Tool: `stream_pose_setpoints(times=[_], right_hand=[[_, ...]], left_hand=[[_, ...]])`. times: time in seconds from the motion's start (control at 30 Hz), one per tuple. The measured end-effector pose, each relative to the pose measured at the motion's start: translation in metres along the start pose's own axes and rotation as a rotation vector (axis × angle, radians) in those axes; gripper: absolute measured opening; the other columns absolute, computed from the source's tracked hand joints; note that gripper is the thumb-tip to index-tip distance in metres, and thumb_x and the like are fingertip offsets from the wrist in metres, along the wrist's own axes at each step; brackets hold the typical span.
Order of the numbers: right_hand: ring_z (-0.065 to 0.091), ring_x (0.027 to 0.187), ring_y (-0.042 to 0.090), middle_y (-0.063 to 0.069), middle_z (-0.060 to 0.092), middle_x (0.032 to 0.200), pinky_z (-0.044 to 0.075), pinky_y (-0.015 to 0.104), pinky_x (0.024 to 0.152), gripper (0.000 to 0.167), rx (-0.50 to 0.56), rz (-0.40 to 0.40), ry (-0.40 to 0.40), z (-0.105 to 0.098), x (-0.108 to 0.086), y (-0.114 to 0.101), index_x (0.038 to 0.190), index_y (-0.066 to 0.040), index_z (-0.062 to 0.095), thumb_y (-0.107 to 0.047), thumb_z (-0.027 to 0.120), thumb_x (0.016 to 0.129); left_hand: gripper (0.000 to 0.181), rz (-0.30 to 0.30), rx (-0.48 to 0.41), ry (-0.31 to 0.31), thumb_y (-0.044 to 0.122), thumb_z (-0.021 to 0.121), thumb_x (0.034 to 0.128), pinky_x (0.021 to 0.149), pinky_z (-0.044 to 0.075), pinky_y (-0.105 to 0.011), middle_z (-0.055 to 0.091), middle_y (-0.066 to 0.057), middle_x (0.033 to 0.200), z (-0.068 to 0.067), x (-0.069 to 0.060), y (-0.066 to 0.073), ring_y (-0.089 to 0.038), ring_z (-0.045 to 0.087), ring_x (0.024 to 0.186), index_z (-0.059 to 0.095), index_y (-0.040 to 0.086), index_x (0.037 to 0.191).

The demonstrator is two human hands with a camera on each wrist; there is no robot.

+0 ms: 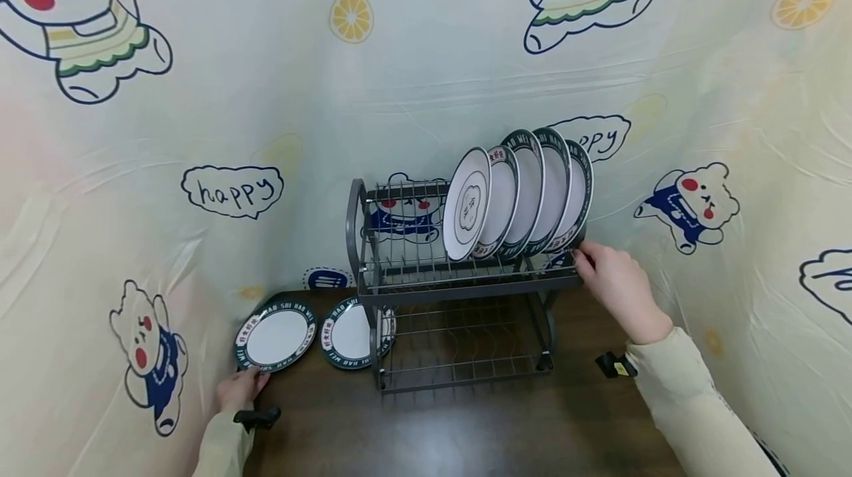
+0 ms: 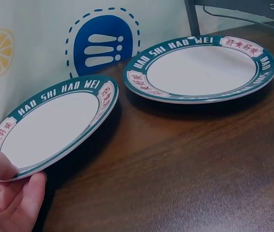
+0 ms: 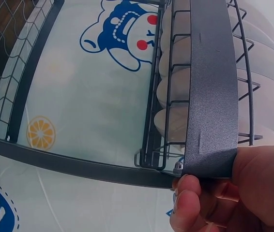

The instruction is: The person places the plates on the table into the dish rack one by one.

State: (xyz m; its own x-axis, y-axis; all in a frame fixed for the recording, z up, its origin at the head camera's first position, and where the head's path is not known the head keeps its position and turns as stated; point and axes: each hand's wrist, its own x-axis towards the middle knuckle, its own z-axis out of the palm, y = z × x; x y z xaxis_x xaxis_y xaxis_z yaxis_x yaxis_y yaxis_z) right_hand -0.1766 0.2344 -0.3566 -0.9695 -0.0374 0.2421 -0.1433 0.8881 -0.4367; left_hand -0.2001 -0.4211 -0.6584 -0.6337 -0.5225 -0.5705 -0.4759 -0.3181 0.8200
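Note:
Between thumb and fingers, my left hand [image 1: 238, 390] pinches the near rim of a white plate [image 1: 276, 338] with a green lettered border. In the left wrist view this plate [image 2: 54, 128] is tilted, its near side lifted off the table. My right hand [image 1: 615, 285] grips the right front corner of a dark grey two-tier dish rack [image 1: 466, 289]. The right wrist view shows the thumb and curled fingers around the end of the rack's flat bar [image 3: 213, 96]. Several plates [image 1: 468, 203] stand on edge in the right part of the upper tier.
A second green-rimmed plate [image 1: 347, 333] lies beside the rack's left leg, partly behind it. The rack's lower tier [image 1: 459, 373] is wire, above a dark wooden table [image 1: 466, 432]. A printed cloth [image 1: 426, 55] hangs behind and at both sides.

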Motion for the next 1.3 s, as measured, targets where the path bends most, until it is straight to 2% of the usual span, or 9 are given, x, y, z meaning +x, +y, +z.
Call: stream_pose_setpoints(times=[0.17, 0.37, 0.47, 0.6, 0.77, 0.93, 1.07, 1.3], right_hand=[[0.047, 0.054, 0.02, 0.005, 0.053, 0.064, 0.037, 0.034, 0.047, 0.024, 0.007, -0.004, 0.006, 0.001, -0.001, 0.001, 0.087, -0.004, 0.06, -0.014, 0.053, 0.108], [0.049, 0.055, 0.021, 0.005, 0.055, 0.065, 0.038, 0.034, 0.047, 0.024, 0.013, -0.003, 0.007, 0.001, -0.001, 0.002, 0.087, -0.004, 0.06, -0.015, 0.053, 0.108], [0.052, 0.057, 0.021, 0.006, 0.058, 0.067, 0.041, 0.034, 0.048, 0.024, 0.034, 0.005, -0.01, 0.001, -0.001, 0.002, 0.089, -0.003, 0.061, -0.015, 0.052, 0.108], [0.054, 0.058, 0.021, 0.007, 0.059, 0.068, 0.043, 0.034, 0.05, 0.024, 0.056, 0.011, -0.024, 0.0, -0.002, 0.003, 0.091, -0.003, 0.062, -0.016, 0.051, 0.109], [0.053, 0.058, 0.021, 0.007, 0.06, 0.068, 0.042, 0.034, 0.05, 0.025, 0.058, 0.01, -0.022, -0.001, -0.002, 0.003, 0.091, -0.002, 0.062, -0.016, 0.051, 0.109], [0.055, 0.058, 0.021, 0.007, 0.061, 0.068, 0.042, 0.034, 0.05, 0.026, 0.057, 0.001, -0.011, -0.001, -0.002, 0.003, 0.09, -0.003, 0.062, -0.016, 0.051, 0.109], [0.056, 0.058, 0.021, 0.007, 0.061, 0.068, 0.042, 0.034, 0.05, 0.025, 0.059, 0.0, -0.012, -0.001, -0.002, 0.003, 0.09, -0.003, 0.062, -0.016, 0.051, 0.109], [0.054, 0.058, 0.022, 0.007, 0.06, 0.068, 0.041, 0.034, 0.05, 0.026, 0.07, -0.001, -0.014, -0.001, -0.003, 0.004, 0.09, -0.003, 0.062, -0.016, 0.05, 0.109]], left_hand=[[0.016, 0.01, -0.03, 0.013, -0.004, 0.056, 0.0961, 0.075, 0.063, -0.025, 0.062, 0.003, 0.077, -0.005, -0.001, -0.007, -0.006, 0.071, 0.066, 0.055, -0.004, 0.112], [0.006, 0.04, -0.007, 0.019, -0.002, 0.056, 0.0971, 0.072, 0.063, -0.024, 0.065, 0.005, 0.071, -0.013, -0.014, -0.007, -0.005, 0.07, 0.065, 0.06, 0.002, 0.1], [0.007, 0.05, 0.0, 0.015, 0.0, 0.058, 0.098, 0.073, 0.063, -0.024, 0.066, 0.005, 0.071, -0.019, -0.02, -0.006, -0.006, 0.07, 0.067, 0.062, 0.005, 0.095], [0.008, 0.075, 0.017, -0.001, 0.002, 0.057, 0.0992, 0.077, 0.062, -0.024, 0.067, 0.006, 0.074, -0.024, -0.029, -0.004, -0.005, 0.071, 0.07, 0.064, 0.002, 0.104], [0.027, 0.101, 0.058, -0.003, 0.006, 0.057, 0.1014, 0.081, 0.062, -0.025, 0.066, 0.005, 0.08, -0.027, -0.04, -0.001, -0.004, 0.071, 0.074, 0.06, -0.006, 0.125], [0.023, 0.112, 0.105, 0.003, 0.009, 0.056, 0.1024, 0.078, 0.062, -0.023, 0.065, 0.004, 0.082, -0.025, -0.052, 0.004, -0.003, 0.07, 0.072, 0.06, -0.002, 0.121], [0.021, 0.143, 0.138, -0.003, 0.01, 0.056, 0.1013, 0.075, 0.061, -0.021, 0.065, 0.004, 0.081, -0.025, -0.063, 0.008, -0.003, 0.069, 0.072, 0.06, -0.002, 0.118], [0.022, 0.156, 0.174, -0.026, 0.016, 0.06, 0.1016, 0.08, 0.062, -0.023, 0.067, 0.005, 0.083, -0.021, -0.086, 0.019, -0.004, 0.069, 0.076, 0.063, 0.0, 0.117]])
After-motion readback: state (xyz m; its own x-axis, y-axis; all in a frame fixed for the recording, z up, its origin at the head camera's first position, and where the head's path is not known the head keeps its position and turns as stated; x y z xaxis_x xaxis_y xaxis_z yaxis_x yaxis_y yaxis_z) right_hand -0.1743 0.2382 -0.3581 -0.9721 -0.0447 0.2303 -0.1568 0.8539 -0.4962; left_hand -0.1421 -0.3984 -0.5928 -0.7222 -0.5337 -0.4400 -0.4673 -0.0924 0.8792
